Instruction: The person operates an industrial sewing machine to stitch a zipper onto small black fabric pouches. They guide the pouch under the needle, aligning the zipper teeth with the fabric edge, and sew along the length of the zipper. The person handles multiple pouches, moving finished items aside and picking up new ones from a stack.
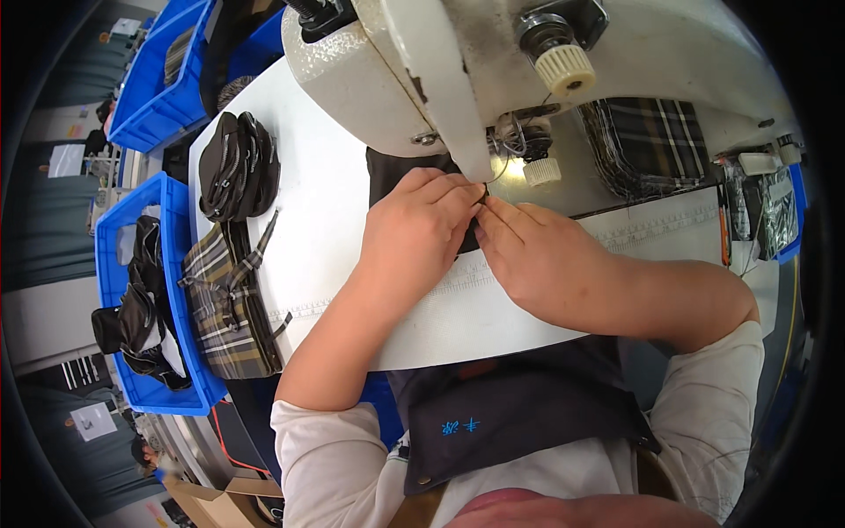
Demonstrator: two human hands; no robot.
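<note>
Under the head of a white sewing machine (387, 88) lies a piece of dark fabric (396, 172), partly covered by my hands. My left hand (416, 224) rests on it, fingers together and their tips closed at the fabric's edge beside the needle area. Opposite it, my right hand (537, 255) pinches the same edge, its fingertips almost touching those of the left. The needle and the exact stitching spot are hidden behind the machine head and my fingers.
Dark zippered pouches (236, 167) are stacked at the table's left, with plaid fabric pieces (229, 308) nearer me. A blue bin (198, 352) with dark items stands beside the table. Plaid panels (651, 145) lie right of the needle; a ruler strip (656, 227) crosses the white tabletop.
</note>
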